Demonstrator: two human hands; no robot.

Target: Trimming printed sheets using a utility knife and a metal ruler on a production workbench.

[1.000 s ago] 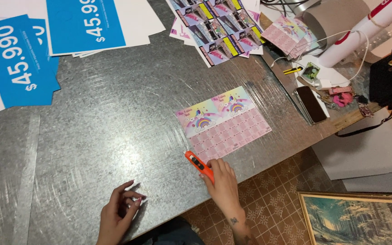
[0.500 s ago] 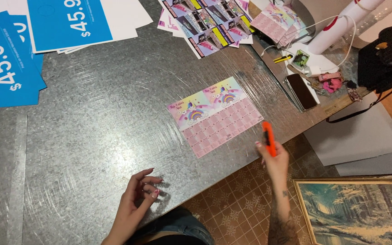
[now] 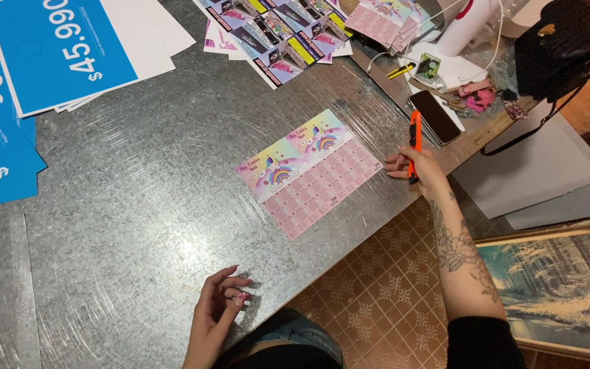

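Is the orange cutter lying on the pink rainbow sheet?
No, the right hand holds the orange cutter just off the right edge of the pink rainbow sheet, not on it.

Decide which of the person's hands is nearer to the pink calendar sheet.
Right. The right hand, holding an orange utility knife, is beside the pink calendar sheet; the left hand rests farther below it.
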